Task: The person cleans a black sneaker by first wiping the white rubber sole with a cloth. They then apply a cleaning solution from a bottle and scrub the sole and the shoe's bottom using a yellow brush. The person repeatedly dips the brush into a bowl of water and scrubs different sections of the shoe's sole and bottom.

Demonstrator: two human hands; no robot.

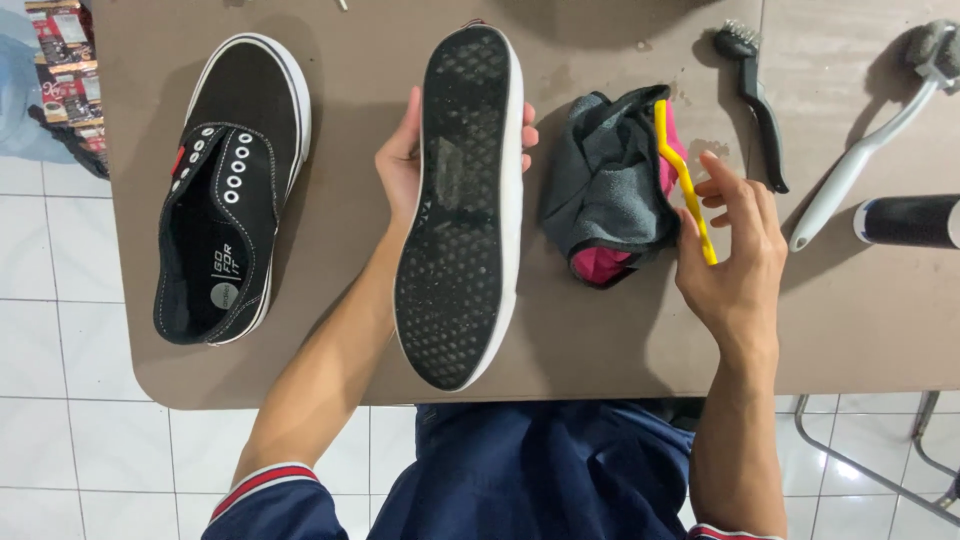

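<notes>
Shoe held sole-up (460, 205) sits near the middle of the brown table (850, 320), its black waffle tread and white rim facing the camera, toe end toward the person.

Going from the left: at the table's far left corner, coloured packets (62, 50) lie at the edge over the white tiled floor (60, 330). Next comes a second black shoe (232, 190), upright on the table, without laces, its white eyelets and dark insole showing; it lies well apart from the held one.

The left hand (400, 160) grasps the upturned shoe from its left side, thumb along the near rim and fingertips (528, 135) curling round the far rim.

Just to the right of that shoe lies a crumpled grey and pink cloth (610, 190). The right hand (735, 250) holds a yellow brush handle (685, 180) between thumb and fingers, the other fingers loosely bent; the handle reaches up across the cloth's right edge. Whether the handle touches the cloth cannot be told.

Further right, a black-handled small brush (758, 105) rests on the table, then a white-handled brush with a grey head (870, 150), and at the right edge a black cylinder with a white end (908, 221) lying on its side.
</notes>
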